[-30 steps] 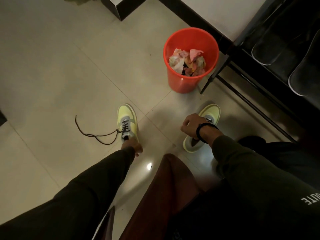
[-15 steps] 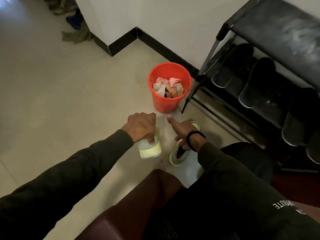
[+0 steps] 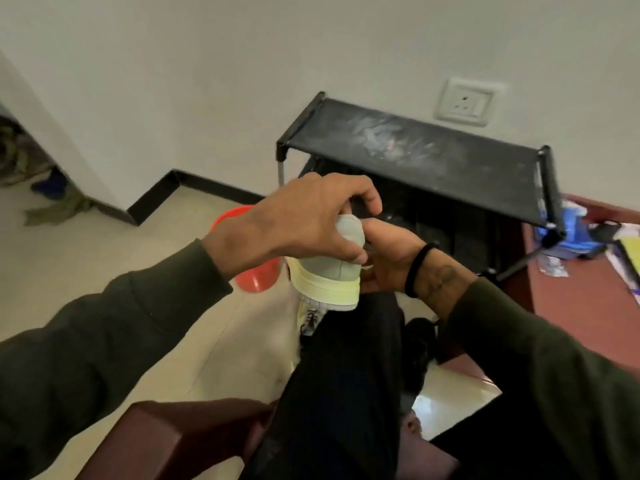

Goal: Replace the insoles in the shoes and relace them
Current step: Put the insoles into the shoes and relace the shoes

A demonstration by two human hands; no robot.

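Pale-yellow shoe (image 3: 332, 275) heel-up, gripped between left hand (image 3: 304, 220) and right hand (image 3: 388, 258) fingers.

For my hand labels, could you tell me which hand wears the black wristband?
The right hand: the band circles its wrist beside the raised shoe. The left hand, bare-wristed, has its grip on the shoe's heel.

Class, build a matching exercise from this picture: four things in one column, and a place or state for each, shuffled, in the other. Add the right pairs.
Things:
1. shoe
2. bucket
3. socket
4. wristband

Places or states:
A. on the wall above the rack
B. held up by the left hand
C. around the right arm
D. on the floor, partly hidden behind the left arm

Pairs: 1-B, 2-D, 3-A, 4-C
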